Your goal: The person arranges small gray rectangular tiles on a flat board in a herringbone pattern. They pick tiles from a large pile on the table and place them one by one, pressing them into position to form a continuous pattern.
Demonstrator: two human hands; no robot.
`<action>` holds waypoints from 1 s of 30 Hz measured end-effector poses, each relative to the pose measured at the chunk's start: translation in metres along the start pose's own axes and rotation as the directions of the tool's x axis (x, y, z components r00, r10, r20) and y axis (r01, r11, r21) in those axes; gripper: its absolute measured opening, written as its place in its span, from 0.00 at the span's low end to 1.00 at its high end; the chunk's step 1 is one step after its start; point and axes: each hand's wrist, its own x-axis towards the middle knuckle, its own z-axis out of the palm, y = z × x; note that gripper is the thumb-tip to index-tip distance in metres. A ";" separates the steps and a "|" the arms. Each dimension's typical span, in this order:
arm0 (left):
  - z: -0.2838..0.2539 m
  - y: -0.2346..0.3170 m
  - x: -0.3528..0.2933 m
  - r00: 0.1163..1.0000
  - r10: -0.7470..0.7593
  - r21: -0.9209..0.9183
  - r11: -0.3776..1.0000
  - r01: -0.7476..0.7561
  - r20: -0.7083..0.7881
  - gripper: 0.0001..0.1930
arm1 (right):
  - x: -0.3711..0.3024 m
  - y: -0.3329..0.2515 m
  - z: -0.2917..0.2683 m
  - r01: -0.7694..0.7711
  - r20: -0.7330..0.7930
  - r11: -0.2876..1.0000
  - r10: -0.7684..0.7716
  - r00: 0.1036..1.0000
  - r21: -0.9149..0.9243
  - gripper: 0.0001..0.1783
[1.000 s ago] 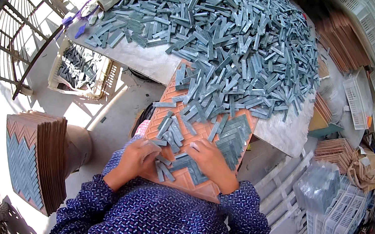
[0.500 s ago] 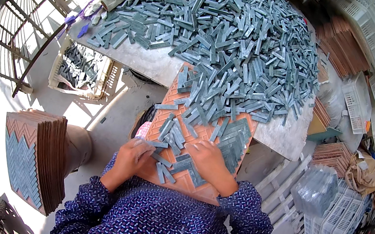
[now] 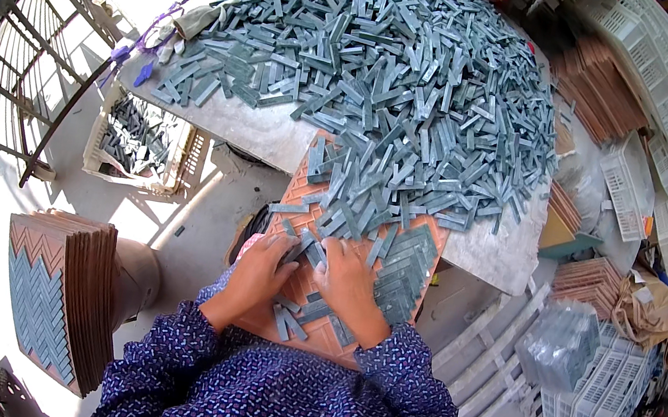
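Observation:
An orange-brown tray (image 3: 256,313) with a ridged herringbone pattern leans on the table edge and reaches my lap. Green-grey stone strips fill its right side in a zigzag block (image 3: 408,277); others lie loose on it. My left hand (image 3: 255,273) is over the left middle of the tray, its thumb and fingers closed on loose stone strips (image 3: 308,249). Just beside it, my right hand (image 3: 345,286) has curled fingers at the same strips. The fingers partly hide these pieces. Two more strips (image 3: 289,323) lie near the tray's lower edge.
A big heap of stone strips (image 3: 396,59) covers the table (image 3: 495,259) and spills onto the tray. At left are a crate of dark strips (image 3: 97,158) and a stack of trays (image 3: 90,300). White crates (image 3: 591,397) and a plastic-wrapped pack (image 3: 560,338) stand at right.
Both hands have moved up the tray and closer together. My left hand has gone right to the loose strips; my right hand has shifted slightly left, off the lower laid strips.

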 end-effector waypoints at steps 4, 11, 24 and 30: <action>0.002 0.002 0.026 0.994 0.022 -0.163 0.987 -0.004 0.104 0.17 | 0.023 0.030 -0.030 -0.029 -0.100 0.993 0.040 0.994 0.113 0.22; 0.013 0.010 0.077 0.978 0.195 0.233 0.957 -0.173 -0.071 0.31 | 0.045 0.043 -0.073 -0.173 -0.154 0.979 0.156 0.976 -0.105 0.38; 0.065 -0.004 0.119 0.945 0.214 0.022 0.976 -0.216 -0.248 0.26 | 0.061 0.032 0.005 -0.101 -0.482 0.863 0.369 0.794 0.496 0.38; 0.085 0.009 0.128 0.943 0.037 -0.377 0.911 -0.168 -0.331 0.20 | 0.081 0.028 0.007 -0.011 -0.281 0.418 0.629 0.725 0.908 0.37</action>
